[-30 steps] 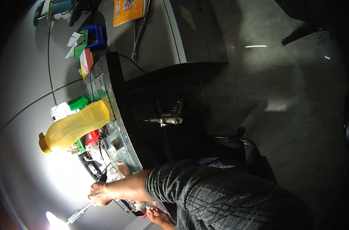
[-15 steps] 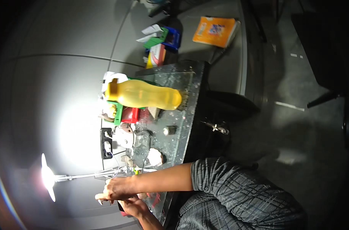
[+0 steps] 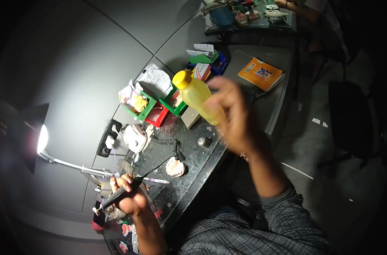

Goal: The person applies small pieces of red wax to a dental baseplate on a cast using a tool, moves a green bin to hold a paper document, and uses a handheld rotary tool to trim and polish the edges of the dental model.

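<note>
My left hand (image 3: 133,199), low on the left, is closed around a black rotary handpiece (image 3: 119,193), whose coiled cord (image 3: 170,143) runs back over the bench. My right hand (image 3: 231,111) is blurred by motion, its fingers apart and curved at the lower part of a yellow bottle (image 3: 197,95). One finger overlaps the bottle's side; firm contact is hard to make out. The bottle looks sharper than the hand and stands upright relative to the bench. A pale dental cast (image 3: 175,167) lies between my hands, near a small metal cylinder (image 3: 203,142).
Green and red bins (image 3: 156,115) line the wall beside a grey block (image 3: 190,117). A white control unit (image 3: 135,138) and a power strip (image 3: 109,138) are farther left, near a lit lamp (image 3: 42,138). An orange book (image 3: 260,74) lies far right. Another person's arm (image 3: 304,12) shows beyond.
My right hand has moved from beside my left hand across to the yellow bottle. The view has turned, bringing the handpiece and the other person's bench into sight.
</note>
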Demonstrator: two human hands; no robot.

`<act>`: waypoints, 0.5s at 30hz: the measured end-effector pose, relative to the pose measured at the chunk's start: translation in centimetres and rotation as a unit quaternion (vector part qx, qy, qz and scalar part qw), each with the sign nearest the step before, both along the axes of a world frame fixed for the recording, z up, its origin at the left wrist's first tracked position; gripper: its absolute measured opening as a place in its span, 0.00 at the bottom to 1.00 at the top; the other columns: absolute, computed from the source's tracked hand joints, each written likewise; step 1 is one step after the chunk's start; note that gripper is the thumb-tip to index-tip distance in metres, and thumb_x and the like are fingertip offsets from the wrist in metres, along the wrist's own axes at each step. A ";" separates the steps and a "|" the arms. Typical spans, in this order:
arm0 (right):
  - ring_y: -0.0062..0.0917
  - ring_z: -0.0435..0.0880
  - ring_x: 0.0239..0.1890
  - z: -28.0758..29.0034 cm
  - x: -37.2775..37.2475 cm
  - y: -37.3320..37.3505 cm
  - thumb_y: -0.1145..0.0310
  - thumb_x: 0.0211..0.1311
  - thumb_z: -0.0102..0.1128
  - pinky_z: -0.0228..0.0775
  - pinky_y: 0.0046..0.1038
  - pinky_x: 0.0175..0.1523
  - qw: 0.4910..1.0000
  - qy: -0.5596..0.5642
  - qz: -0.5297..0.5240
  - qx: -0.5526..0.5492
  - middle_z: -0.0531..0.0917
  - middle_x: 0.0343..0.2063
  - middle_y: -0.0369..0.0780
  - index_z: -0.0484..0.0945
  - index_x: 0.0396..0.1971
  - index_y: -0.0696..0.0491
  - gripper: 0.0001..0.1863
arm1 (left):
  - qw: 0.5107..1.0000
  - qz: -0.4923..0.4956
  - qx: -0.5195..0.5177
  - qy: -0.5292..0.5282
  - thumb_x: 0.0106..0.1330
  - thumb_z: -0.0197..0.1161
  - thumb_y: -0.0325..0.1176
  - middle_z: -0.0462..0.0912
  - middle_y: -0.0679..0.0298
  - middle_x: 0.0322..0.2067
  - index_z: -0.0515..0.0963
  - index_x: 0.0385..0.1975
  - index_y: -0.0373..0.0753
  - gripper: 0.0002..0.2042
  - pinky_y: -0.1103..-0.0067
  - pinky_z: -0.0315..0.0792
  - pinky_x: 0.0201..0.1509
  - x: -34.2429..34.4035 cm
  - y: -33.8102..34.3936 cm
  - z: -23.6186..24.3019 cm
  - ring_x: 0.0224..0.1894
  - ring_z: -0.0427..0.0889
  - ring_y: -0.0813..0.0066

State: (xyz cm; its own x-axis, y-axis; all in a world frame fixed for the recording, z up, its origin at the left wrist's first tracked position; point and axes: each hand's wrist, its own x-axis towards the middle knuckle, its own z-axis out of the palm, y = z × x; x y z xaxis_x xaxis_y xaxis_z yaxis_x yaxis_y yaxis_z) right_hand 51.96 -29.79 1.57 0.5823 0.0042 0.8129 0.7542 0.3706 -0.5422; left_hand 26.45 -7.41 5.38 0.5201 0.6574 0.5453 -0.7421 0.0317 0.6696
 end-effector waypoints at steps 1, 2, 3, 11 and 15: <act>0.39 0.84 0.42 0.1 2.5 -2.3 0.82 0.63 0.56 0.77 0.38 0.43 0.988 0.083 -0.043 -0.124 0.83 0.40 0.43 0.63 0.60 0.55 0.26 | 0.999 0.028 -0.016 0.003 0.78 0.39 0.35 0.64 0.64 0.16 0.67 0.42 0.36 0.10 0.71 0.64 0.46 0.1 -0.2 -0.2 0.29 0.66 0.69; 0.37 0.85 0.41 -1.9 5.7 -1.9 0.82 0.63 0.56 0.77 0.36 0.45 0.983 0.049 -0.093 -0.150 0.84 0.35 0.42 0.61 0.62 0.53 0.28 | 0.998 0.054 -0.030 0.010 0.79 0.37 0.34 0.64 0.65 0.17 0.67 0.39 0.37 0.11 0.71 0.65 0.46 0.1 -0.4 -0.5 0.29 0.66 0.69; 0.38 0.85 0.42 -3.1 8.0 -1.0 0.83 0.62 0.56 0.77 0.35 0.48 0.969 0.067 -0.079 -0.223 0.85 0.40 0.42 0.60 0.64 0.51 0.31 | 0.998 0.053 -0.011 0.015 0.79 0.37 0.35 0.64 0.65 0.17 0.66 0.39 0.37 0.11 0.71 0.65 0.47 -0.7 0.5 -1.2 0.29 0.66 0.69; 0.34 0.85 0.39 -4.8 16.5 4.1 0.87 0.56 0.59 0.76 0.32 0.46 0.864 0.037 0.113 -0.489 0.82 0.29 0.40 0.63 0.57 0.54 0.29 | 0.999 0.025 -0.046 0.013 0.79 0.37 0.35 0.63 0.65 0.17 0.65 0.39 0.38 0.10 0.70 0.65 0.48 -1.5 1.0 -2.0 0.30 0.66 0.69; 0.27 0.83 0.37 -4.6 17.7 1.8 0.89 0.54 0.56 0.75 0.28 0.45 0.948 -0.041 0.013 -0.315 0.80 0.30 0.38 0.70 0.50 0.54 0.24 | 0.999 0.019 -0.044 0.017 0.78 0.39 0.36 0.64 0.63 0.16 0.66 0.39 0.37 0.11 0.69 0.65 0.48 -1.8 2.0 -2.7 0.30 0.66 0.68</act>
State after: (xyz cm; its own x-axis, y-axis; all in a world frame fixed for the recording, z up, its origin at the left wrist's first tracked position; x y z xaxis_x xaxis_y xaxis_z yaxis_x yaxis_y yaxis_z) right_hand 69.67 -27.98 -3.02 0.5098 0.5177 0.6871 0.7984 0.0127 -0.6019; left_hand 24.65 -5.39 2.69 0.5113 0.7218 0.4665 -0.7201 0.0636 0.6909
